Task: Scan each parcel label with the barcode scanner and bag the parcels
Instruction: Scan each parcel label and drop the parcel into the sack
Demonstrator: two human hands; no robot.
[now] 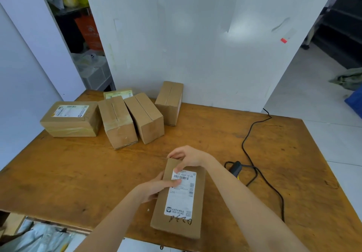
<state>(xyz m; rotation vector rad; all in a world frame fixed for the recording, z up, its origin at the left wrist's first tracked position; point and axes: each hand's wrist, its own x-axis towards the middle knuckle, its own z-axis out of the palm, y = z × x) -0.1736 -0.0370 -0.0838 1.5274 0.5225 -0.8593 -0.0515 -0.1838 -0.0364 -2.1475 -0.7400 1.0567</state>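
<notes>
A brown cardboard parcel (179, 214) with a white barcode label (181, 193) on top lies lengthwise near the table's front edge. My left hand (156, 188) grips its left side with the fingers over the label. My right hand (187, 156) holds its far end, fingertips on the label's top edge. The black barcode scanner (235, 168) lies on the table to the right of my right forearm, and its cable (252, 134) runs to the back wall. Several more cardboard parcels (117, 121) sit at the table's back left.
The wooden table (78, 171) stands against a white partition (195, 46). A labelled wide box (71, 118) sits at the far left. Grey plastic bags (39, 238) lie below the front left edge. Shelves with packages (82, 26) stand behind on the left.
</notes>
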